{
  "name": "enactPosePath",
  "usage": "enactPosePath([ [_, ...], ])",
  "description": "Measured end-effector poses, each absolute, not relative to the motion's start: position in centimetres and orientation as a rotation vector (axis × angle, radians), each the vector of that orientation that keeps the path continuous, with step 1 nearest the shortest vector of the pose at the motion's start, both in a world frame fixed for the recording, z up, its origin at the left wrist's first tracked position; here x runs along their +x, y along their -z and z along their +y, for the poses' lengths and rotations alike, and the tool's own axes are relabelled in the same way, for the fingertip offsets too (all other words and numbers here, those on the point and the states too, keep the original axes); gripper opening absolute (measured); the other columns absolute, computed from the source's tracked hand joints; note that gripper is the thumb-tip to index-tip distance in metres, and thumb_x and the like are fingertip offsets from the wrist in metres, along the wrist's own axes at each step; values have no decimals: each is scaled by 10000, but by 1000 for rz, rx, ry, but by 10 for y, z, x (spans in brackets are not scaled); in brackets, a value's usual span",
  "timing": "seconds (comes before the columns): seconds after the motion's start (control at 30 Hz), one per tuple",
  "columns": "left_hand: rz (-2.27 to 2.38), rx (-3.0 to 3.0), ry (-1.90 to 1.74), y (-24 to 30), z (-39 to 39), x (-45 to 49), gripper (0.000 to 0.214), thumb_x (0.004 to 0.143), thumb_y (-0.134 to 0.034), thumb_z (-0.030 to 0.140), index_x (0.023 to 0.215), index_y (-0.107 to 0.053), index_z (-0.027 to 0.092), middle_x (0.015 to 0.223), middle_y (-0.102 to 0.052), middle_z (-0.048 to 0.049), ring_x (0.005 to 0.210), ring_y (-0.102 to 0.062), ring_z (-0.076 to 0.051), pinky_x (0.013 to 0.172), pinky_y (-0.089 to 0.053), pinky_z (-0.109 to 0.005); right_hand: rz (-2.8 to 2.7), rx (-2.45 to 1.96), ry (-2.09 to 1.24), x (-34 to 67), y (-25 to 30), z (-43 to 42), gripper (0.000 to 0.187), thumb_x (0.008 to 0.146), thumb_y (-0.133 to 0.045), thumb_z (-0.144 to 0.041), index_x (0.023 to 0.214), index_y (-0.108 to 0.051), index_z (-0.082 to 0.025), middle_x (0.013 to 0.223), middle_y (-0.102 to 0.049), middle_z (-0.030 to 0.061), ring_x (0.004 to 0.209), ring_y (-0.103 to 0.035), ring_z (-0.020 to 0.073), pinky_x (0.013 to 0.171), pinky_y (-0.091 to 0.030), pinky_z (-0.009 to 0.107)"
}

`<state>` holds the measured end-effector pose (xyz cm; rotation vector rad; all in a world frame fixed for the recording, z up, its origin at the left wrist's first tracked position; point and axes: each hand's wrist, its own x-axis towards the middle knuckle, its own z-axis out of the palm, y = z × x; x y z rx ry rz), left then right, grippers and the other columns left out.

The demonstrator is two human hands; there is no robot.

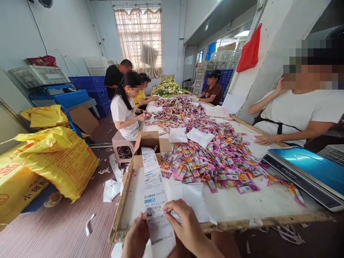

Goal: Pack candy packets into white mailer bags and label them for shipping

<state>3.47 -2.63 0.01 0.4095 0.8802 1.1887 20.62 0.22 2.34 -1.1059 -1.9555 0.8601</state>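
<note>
A long white strip of printed shipping labels [153, 193] runs from a small cardboard box [149, 142] down to the table's near edge. My left hand [137, 234] grips the strip's left side from below, fingers curled. My right hand [182, 222] pinches the strip's right edge, fingertips pressed on the paper. A white plastic mailer bag [197, 202] lies flat just right of my right hand. A wide heap of pink and purple snack sachets [215, 157] covers the table beyond.
A blue-topped scale [309, 170] sits at the right. A person in white leans on the table at right; several more people sit farther along. Yellow sacks [53, 161] lie on the floor at left, with paper scraps beside a pink stool [120, 141].
</note>
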Motion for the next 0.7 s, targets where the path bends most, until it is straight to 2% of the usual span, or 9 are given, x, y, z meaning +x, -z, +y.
enactPosePath([
  [0.07,847,201,-1122,-3,-22,33,412,734,-653,467,969,-732,137,944,-760,-118,972,-678,-309,869,-522,-412,-2014,-1095,-888,205,-17,-7,353,771,-566,-54,1063,-609,-249,895,-658,8,859,-584,174,797,-451,286],
  [0.17,1020,150,-1099,-6,-14,37,341,762,-664,334,1010,-682,99,898,-763,-119,877,-711,-278,770,-561,-365,-2061,-1153,-905,203,-10,-14,495,738,-572,-28,1168,-576,-274,900,-658,6,862,-586,183,814,-454,300],
  [0.27,1102,209,-1119,-8,-12,45,272,739,-697,221,971,-662,84,844,-765,-106,836,-718,-262,719,-567,-328,-1996,-1257,-885,203,-5,-11,549,752,-551,-36,1256,-528,-254,911,-659,22,859,-593,187,818,-463,313],
  [0.33,1070,223,-1112,-11,-15,49,263,747,-690,197,980,-658,79,843,-765,-101,850,-715,-252,718,-564,-312,-1965,-1257,-885,204,-4,-7,474,774,-541,-50,1211,-568,-232,947,-671,31,860,-599,185,817,-467,313],
  [0.47,1083,147,-1137,-13,-19,49,245,783,-650,222,980,-662,78,848,-765,-95,865,-712,-241,730,-561,-303,-1964,-1166,-877,205,-5,-6,278,803,-537,-71,1001,-660,-222,953,-692,20,865,-606,183,796,-467,295],
  [0.7,1037,127,-1129,-3,-14,43,408,760,-678,311,1100,-631,92,922,-758,-121,909,-702,-271,724,-562,-339,-1976,-1095,-847,207,0,-12,237,803,-538,-57,942,-637,-221,889,-680,23,833,-602,180,759,-458,281],
])
